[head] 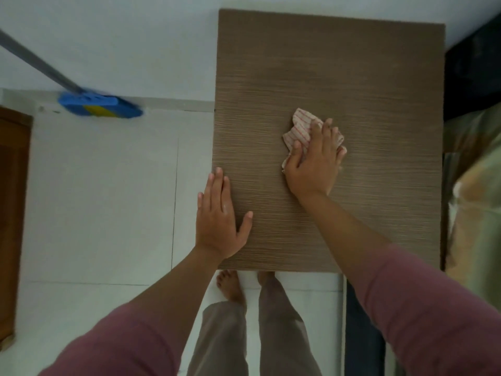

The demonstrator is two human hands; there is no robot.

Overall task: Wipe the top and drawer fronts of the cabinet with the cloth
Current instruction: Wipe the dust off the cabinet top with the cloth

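Cloth (pixel 301 131): small, pale, thin red stripes, crumpled into loose folds, lying under the right hand (pixel 314 161) on the cabinet (pixel 339 71) top. Looks light, soft and limp; likely to bunch up, fold over itself and slide easily on the smooth wood-grain laminate. Probably best handled as now, with a flat palm on the middle of the wad and fingers spread over it, pressing down rather than pinching an edge. Pinned at present by that palm and by fingers reaching forward across it; thumb lying along its left side; part of the fabric poking out ahead of the fingertips and a little to the left of the thumb. Not clear whether the fingers curl round any fold.

Top itself: flat, stiff, brown, finely ribbed; looks firm enough to take pressure. Far half, beyond the right hand, bare. Drawer fronts out of sight below the near edge, so no telling their state; judged not yet reached.

Left hand (pixel 219 215): flat, fingers straight and close together, thumb spread out to the right, resting on the near left edge of the top, well apart from the wad. Seems to brace the body or steady the unit. Holds nothing.

Further out, to the left of the left hand: pale tiled floor (pixel 103 199), and a blue broom (pixel 100 105) leaning against the wall. Below the hands: bare feet at the unit's base.
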